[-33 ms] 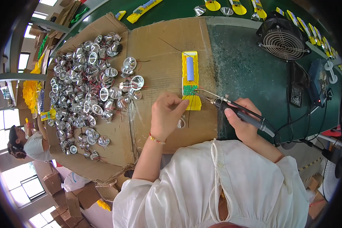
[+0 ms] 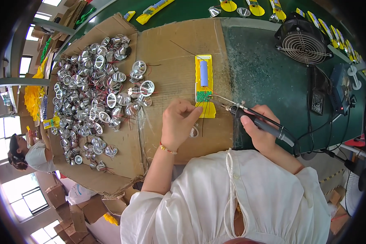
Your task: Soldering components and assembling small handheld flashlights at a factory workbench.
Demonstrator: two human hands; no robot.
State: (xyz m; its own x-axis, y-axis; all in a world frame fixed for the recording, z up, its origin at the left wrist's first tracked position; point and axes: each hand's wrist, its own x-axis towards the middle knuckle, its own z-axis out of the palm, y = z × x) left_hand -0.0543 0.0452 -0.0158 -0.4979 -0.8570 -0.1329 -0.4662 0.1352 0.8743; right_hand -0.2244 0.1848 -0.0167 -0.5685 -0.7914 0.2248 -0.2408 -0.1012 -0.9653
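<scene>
A yellow flashlight housing [image 2: 197, 73] lies on the cardboard in front of me, with a blue-violet cylindrical battery [image 2: 203, 73] and a small green circuit board [image 2: 203, 96] in it. My right hand [image 2: 261, 129] grips a black-and-grey soldering iron [image 2: 268, 127]. A thin bent metal tube [image 2: 225, 99] runs along the iron, its end at the board. My left hand [image 2: 179, 122] is closed in a pinch beside the housing's flared yellow end [image 2: 208, 110]; what sits between the fingertips is hidden. Thin dark wires pass close to its thumb. Partly under this hand lies a silvery reflector [image 2: 194, 131].
Many shiny reflectors with wires [image 2: 93, 89] fill the cardboard tray [image 2: 126, 173] on the left. A black fan with a wire grille [image 2: 300, 46] and a blue box [image 2: 339, 87] stand right. More yellow housings [image 2: 154, 11] line the far edge. Another person [image 2: 34, 154] is at far left.
</scene>
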